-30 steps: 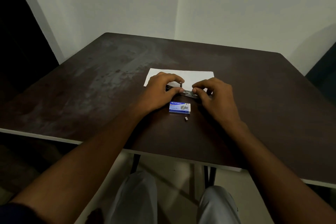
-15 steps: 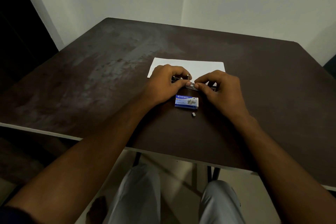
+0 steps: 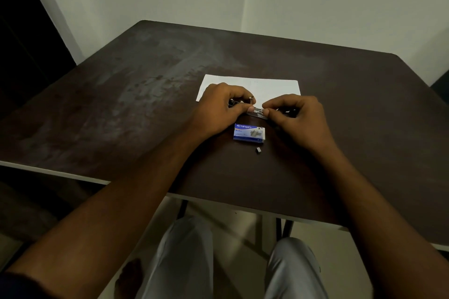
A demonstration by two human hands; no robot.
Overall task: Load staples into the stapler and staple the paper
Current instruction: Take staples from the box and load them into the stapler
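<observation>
On dark table [image 3: 145, 104], both hands pinch the stapler [image 3: 257, 113] above a blue "kangaro" staple box [image 3: 249, 132].

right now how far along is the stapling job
Done: the staple box is out on the table, with one loose bit of staples beside it. In hand: the left hand and right hand both pinch the stapler, apparently mid-loading. Left: closing it and stapling the paper, which lies flat behind the hands.

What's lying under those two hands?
A white paper lies beyond and partly under the left hand and right hand, which grip a small metal stapler. Its far ends are covered.
</observation>
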